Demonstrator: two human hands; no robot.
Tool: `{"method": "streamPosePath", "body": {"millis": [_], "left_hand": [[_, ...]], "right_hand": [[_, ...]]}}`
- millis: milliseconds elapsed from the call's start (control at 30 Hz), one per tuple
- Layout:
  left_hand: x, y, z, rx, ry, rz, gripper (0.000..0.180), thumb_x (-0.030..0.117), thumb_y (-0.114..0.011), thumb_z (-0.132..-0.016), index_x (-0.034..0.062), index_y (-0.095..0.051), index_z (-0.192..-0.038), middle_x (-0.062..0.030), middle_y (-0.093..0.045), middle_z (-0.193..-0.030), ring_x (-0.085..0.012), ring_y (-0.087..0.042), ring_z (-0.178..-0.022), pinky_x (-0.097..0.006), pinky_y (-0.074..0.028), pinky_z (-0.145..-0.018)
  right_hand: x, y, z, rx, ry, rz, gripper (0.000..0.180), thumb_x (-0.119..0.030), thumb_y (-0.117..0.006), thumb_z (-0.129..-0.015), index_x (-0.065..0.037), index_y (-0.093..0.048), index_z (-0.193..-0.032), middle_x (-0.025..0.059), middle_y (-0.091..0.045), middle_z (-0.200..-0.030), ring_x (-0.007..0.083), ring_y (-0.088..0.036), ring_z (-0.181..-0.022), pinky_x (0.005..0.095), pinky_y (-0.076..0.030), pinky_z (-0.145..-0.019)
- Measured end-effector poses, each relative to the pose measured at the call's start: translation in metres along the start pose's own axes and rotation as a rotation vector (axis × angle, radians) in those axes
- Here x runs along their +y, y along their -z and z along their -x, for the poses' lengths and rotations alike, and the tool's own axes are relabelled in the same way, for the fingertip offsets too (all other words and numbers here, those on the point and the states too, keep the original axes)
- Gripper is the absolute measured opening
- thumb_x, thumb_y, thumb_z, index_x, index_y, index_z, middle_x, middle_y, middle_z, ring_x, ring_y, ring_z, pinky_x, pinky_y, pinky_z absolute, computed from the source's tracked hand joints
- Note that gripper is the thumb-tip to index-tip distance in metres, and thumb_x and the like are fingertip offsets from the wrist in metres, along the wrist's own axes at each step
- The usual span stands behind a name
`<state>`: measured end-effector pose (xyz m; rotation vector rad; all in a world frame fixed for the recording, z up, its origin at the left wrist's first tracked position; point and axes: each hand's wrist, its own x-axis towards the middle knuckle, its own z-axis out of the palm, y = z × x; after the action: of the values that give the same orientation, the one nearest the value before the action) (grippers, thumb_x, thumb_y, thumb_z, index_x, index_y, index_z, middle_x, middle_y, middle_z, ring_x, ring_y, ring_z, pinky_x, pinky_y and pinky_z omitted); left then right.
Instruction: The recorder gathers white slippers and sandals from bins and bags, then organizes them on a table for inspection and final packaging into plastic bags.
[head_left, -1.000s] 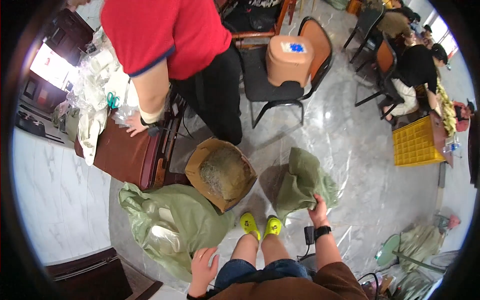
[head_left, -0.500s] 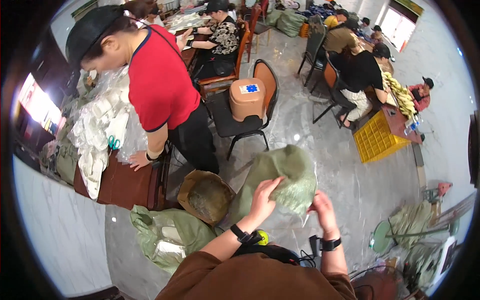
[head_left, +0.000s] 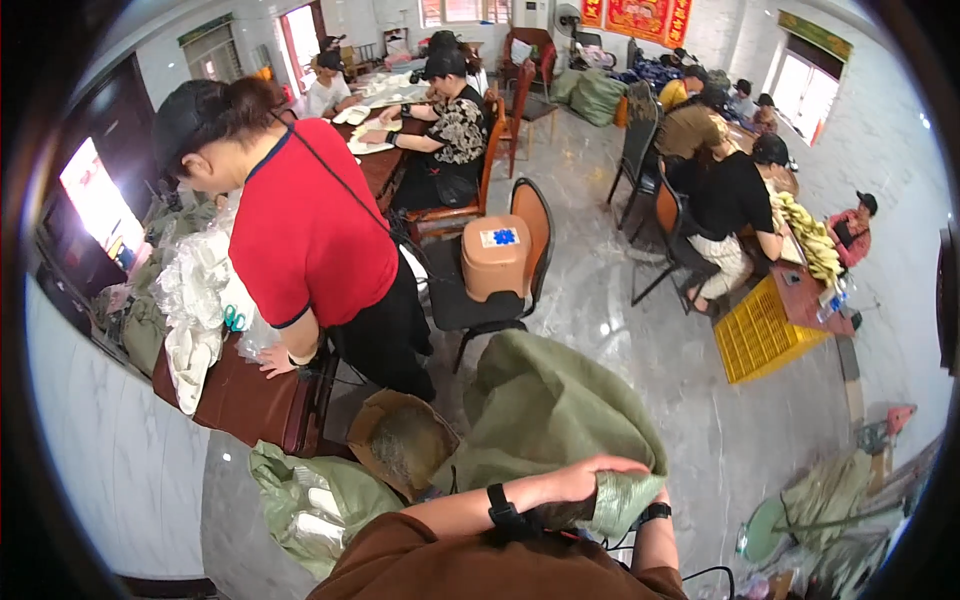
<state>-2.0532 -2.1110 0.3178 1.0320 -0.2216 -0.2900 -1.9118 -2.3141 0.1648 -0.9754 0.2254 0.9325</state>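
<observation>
A large green woven sack [head_left: 550, 400] billows up in front of me, its rim folded over close to my body. My left hand [head_left: 585, 478] is closed on that rim from the left, its fingers reaching over the folded edge. On the other side of the fold, my right hand [head_left: 657, 498] grips the sack's edge, with most of its fingers hidden behind the cloth. Left of the sack stands an open cardboard box [head_left: 365, 430] with clear plastic in it. Another green sack [head_left: 270, 480] lies open beside it, holding white pieces in clear wrap.
A person in red [head_left: 310, 220] leans on a brown table [head_left: 230, 395] with wrapped white pieces and teal scissors [head_left: 234, 318]. A chair [head_left: 540, 230] bears a tan bin [head_left: 495, 262]. A yellow crate [head_left: 755, 335] stands right, near seated people. A green round-based stand [head_left: 762, 530] is at lower right.
The green sack has opened out and ballooned upward. Both my hands have come lower and closer to my body with its rim. My view has tilted up, showing more of the room.
</observation>
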Motion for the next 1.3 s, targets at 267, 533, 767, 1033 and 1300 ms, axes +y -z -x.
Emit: {"method": "streamPosePath", "body": {"millis": [267,533,767,1033,1300], "left_hand": [[0.038,0.019,-0.107,-0.15,0.003,0.359,0.029,0.012,-0.053,-0.092,0.0004,-0.056,-0.119,-0.0035,-0.061,-0.11,-0.0091,-0.057,-0.099,-0.024,-0.045,-0.088],[0.062,0.094,-0.148,0.057,-0.032,0.152,0.024,0.018,-0.058,-0.09,0.0008,-0.06,-0.107,-0.0011,-0.062,-0.099,-0.0064,-0.055,-0.09,-0.023,-0.044,-0.08],[-0.007,0.245,-0.192,0.613,0.156,-0.786,0.036,0.006,-0.056,-0.078,0.0074,-0.061,-0.114,-0.0086,-0.064,-0.109,-0.0239,-0.059,-0.097,-0.035,-0.046,-0.084],[0.097,0.354,-0.311,0.343,0.734,-1.349,0.063,0.014,-0.061,-0.073,0.0029,-0.042,-0.132,-0.0217,-0.061,-0.108,-0.0365,-0.059,-0.1,-0.044,-0.048,-0.082],[0.174,0.514,-0.459,0.841,0.193,-0.324,0.064,0.058,-0.043,-0.092,0.0076,-0.046,-0.132,-0.0084,-0.066,-0.098,-0.0167,-0.06,-0.079,-0.033,-0.048,-0.071]], "right_hand": [[-0.117,-0.036,-0.076,-0.253,-0.12,0.125,0.054,-0.045,-0.041,-0.093,0.0,-0.056,-0.119,0.019,-0.057,-0.124,0.0324,-0.055,-0.113,0.0459,-0.043,-0.097],[-0.227,0.025,-0.227,-0.109,-0.064,-0.181,0.033,-0.02,-0.046,-0.09,0.002,-0.06,-0.11,0.0145,-0.065,-0.107,0.0278,-0.062,-0.098,0.0385,-0.049,-0.09],[-0.333,-0.108,-0.295,-0.32,0.254,-0.047,0.038,-0.011,-0.043,-0.089,-0.004,-0.05,-0.126,0.0097,-0.058,-0.123,0.0242,-0.055,-0.111,0.0367,-0.043,-0.099],[-0.412,-0.194,-0.409,-0.246,0.423,0.267,0.031,-0.005,-0.051,-0.08,0.003,-0.065,-0.106,0.0072,-0.067,-0.101,0.0168,-0.062,-0.091,0.028,-0.047,-0.085],[-0.47,-0.245,-0.526,-0.58,0.242,0.881,0.024,-0.001,-0.056,-0.075,0.0,-0.07,-0.094,0.0046,-0.068,-0.091,0.0112,-0.059,-0.086,0.0249,-0.046,-0.08]]}}
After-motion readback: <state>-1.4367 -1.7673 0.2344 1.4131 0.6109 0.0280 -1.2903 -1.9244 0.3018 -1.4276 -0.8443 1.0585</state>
